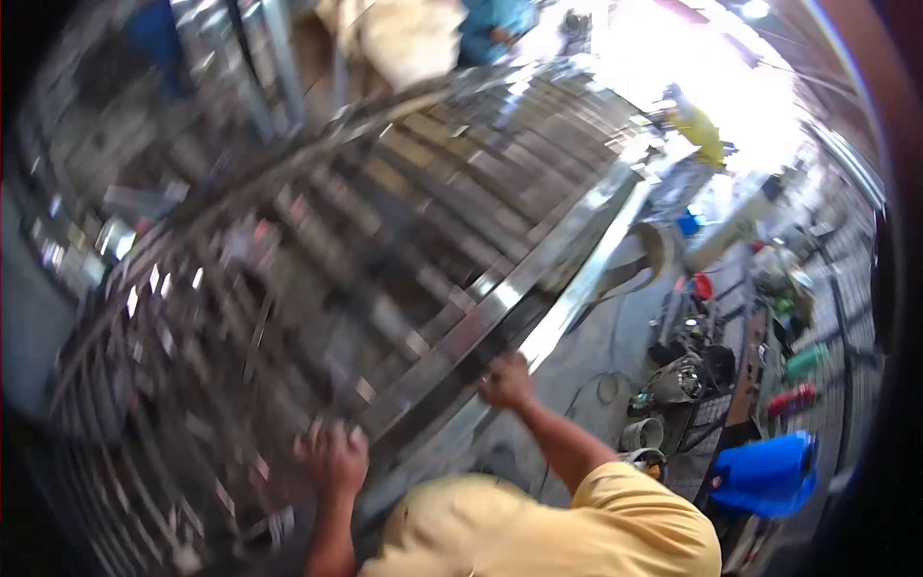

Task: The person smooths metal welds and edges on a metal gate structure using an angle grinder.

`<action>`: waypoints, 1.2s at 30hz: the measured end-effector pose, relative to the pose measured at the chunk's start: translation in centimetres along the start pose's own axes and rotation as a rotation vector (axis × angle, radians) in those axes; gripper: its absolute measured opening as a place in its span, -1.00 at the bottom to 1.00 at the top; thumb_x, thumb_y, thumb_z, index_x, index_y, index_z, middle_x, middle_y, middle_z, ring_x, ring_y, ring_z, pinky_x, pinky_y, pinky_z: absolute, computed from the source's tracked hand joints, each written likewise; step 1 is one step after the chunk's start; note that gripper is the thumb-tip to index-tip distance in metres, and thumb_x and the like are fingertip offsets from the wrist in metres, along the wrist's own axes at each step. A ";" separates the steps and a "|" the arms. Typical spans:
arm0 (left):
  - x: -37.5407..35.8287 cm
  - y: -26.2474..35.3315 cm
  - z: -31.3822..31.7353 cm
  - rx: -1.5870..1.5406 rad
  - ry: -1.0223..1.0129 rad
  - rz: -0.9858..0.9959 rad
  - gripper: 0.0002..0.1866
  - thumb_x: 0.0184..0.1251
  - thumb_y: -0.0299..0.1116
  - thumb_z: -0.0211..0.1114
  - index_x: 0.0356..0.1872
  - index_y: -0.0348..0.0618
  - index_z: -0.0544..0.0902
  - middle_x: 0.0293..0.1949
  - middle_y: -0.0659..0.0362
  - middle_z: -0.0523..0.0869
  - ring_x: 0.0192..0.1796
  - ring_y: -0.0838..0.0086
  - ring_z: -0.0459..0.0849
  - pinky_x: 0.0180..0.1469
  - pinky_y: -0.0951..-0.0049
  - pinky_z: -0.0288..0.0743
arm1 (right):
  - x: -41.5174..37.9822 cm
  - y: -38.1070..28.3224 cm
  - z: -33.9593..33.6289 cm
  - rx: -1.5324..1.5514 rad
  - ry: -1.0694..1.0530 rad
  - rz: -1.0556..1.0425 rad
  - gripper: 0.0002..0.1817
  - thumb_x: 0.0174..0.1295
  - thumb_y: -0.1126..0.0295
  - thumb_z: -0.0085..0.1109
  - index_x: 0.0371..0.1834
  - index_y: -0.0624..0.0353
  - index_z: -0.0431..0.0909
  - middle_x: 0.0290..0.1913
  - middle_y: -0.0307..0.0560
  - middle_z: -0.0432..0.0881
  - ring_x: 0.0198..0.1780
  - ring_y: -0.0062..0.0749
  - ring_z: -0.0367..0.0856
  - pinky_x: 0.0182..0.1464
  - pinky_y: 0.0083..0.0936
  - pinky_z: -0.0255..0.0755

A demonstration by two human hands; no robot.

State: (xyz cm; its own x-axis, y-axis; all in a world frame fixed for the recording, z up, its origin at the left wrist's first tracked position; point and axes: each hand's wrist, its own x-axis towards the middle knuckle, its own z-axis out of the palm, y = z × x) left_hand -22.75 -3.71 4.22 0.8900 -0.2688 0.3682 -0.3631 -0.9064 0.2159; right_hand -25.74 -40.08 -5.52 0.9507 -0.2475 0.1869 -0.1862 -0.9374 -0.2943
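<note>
Framework extending ahead of the person; right hand curled at its long side rail, left hand bent-fingered at the near end; blur leaves either hand's grip indeterminable.

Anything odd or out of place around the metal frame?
Right side looks untidy: blue plastic container and red cylinder sit among jumbled gear. No spill visible; blur hides whether the metal frame is damaged.
</note>
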 end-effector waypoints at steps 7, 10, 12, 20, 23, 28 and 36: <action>-0.8 -2.4 -0.2 -0.390 0.000 -0.210 -0.81 0.23 -0.29 0.35 -0.20 -0.10 0.61 -0.24 0.12 0.70 -0.01 0.15 0.64 0.13 0.01 0.38 | 0.9 -1.0 2.3 0.047 0.176 -0.250 -0.84 0.07 0.31 0.15 -0.54 0.14 0.50 -0.42 0.05 0.56 -0.25 0.10 0.48 -0.05 -0.01 0.28; -0.2 -2.8 0.1 -0.597 0.145 -0.426 -0.79 0.24 -0.35 0.35 -0.15 -0.13 0.61 -0.17 0.06 0.68 0.01 0.07 0.63 0.17 0.05 0.38 | 0.9 0.9 2.8 0.048 0.084 -0.178 -0.83 0.03 0.28 0.16 -0.55 0.12 0.50 -0.43 0.02 0.54 -0.26 0.08 0.48 -0.05 -0.04 0.30; 0.0 -4.4 1.2 -0.529 0.269 -0.320 -0.75 0.28 -0.31 0.31 -0.07 -0.16 0.60 -0.09 0.00 0.66 0.05 0.00 0.61 0.16 0.02 0.40 | 1.2 0.8 1.3 0.027 0.096 -0.195 -0.82 0.01 0.23 0.15 -0.56 0.09 0.50 -0.43 -0.01 0.53 -0.25 0.03 0.48 -0.01 -0.07 0.31; 1.7 -4.0 1.0 -0.098 -0.020 -0.389 -0.33 0.34 -0.22 0.26 0.44 -0.13 0.30 0.31 -0.22 0.44 0.34 -0.12 0.45 0.32 -0.07 0.37 | 1.9 0.5 -1.0 -0.049 -0.181 -0.177 -0.69 0.07 0.05 0.19 -0.40 0.08 0.66 -0.31 -0.08 0.65 -0.06 -0.12 0.51 0.24 -0.11 0.27; 3.5 -4.3 -0.3 -0.477 -0.163 -0.620 -0.22 0.36 -0.21 0.25 0.54 -0.15 0.15 0.39 -0.27 0.38 0.43 -0.18 0.37 0.40 -0.04 0.33 | 2.1 0.3 -1.4 -0.052 -0.234 -0.149 -0.68 0.08 0.03 0.19 -0.41 0.06 0.67 -0.29 -0.11 0.67 -0.05 -0.13 0.53 0.23 -0.13 0.28; 4.2 -4.9 -0.5 -0.444 -0.275 -0.682 -0.20 0.35 -0.19 0.25 0.54 -0.19 0.13 0.37 -0.33 0.40 0.35 -0.25 0.43 0.38 -0.02 0.35 | 1.8 1.3 -0.1 -0.058 -0.171 -0.168 -0.68 0.07 0.04 0.19 -0.35 0.04 0.71 -0.28 -0.13 0.69 -0.06 -0.11 0.56 0.25 -0.17 0.28; 3.6 -5.1 0.9 -0.542 -0.223 -0.666 -0.19 0.36 -0.15 0.25 0.55 -0.15 0.12 0.30 -0.38 0.43 0.31 -0.27 0.47 0.31 -0.06 0.42 | 1.8 1.0 -0.4 -0.015 -0.087 -0.197 -0.75 0.05 0.13 0.20 -0.44 0.08 0.65 -0.35 -0.07 0.64 -0.13 -0.04 0.55 0.13 -0.12 0.31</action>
State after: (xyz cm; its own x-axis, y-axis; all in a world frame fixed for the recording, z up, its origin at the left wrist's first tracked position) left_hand -17.41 -0.35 3.65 0.9757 0.1506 -0.1591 0.2188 -0.6339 0.7418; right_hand -24.36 -41.59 -5.15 0.9868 -0.0378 0.1573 0.0020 -0.9693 -0.2459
